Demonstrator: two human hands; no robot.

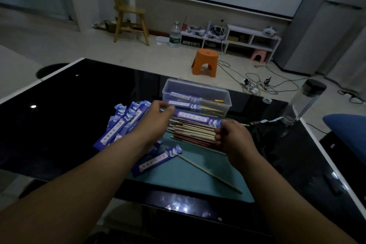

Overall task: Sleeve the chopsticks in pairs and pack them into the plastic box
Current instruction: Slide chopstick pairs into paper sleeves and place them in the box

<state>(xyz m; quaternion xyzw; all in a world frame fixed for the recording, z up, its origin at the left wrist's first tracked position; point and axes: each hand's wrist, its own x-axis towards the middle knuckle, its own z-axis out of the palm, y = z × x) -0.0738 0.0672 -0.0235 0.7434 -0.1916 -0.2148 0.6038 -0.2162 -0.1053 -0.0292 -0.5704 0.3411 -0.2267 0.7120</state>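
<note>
Sleeve held at both ends over a heap of loose chopsticks, just near of the plastic box.
The left hand pinches the sleeve's left end between thumb and fingertips; the right hand has its fingers curled round the right end. One clear box stands open at the far side of the black desk, holding at least two sleeved pairs lying lengthwise with bare ends to the right; any more beneath cannot be counted. A fanned stack of sleeves lies to the left, too overlapped to count. One lone sleeve and one single chopstick lie on the green mat, nearer.
</note>
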